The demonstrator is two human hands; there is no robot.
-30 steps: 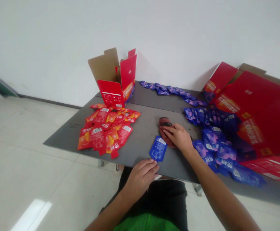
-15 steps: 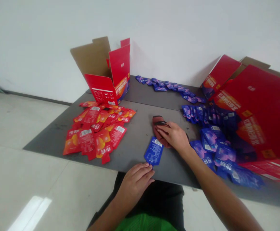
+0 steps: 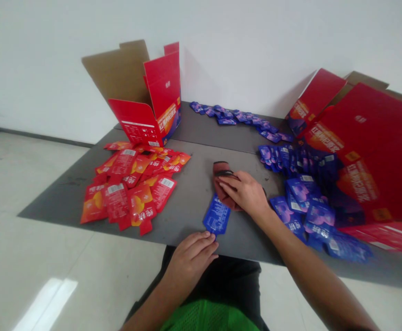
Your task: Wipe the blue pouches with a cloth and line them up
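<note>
1. Dragging by the brown cloth (image 3: 221,185) could skew the blue pouch (image 3: 216,218) if the left hand (image 3: 191,258) holds its near tip weakly.
2. Head view: the pouch lies just far of the left fingers, loosely bent at its tip; whether they pinch, I cannot tell.
3. The right hand (image 3: 248,194) grips the cloth, fingers curled, over the pouch's far end.

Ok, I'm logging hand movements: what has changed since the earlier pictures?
The right hand has moved the brown cloth leftward onto the blue pouch, covering its barcode. The left hand still touches the pouch's near end; the red pouches look unmoved.
</note>
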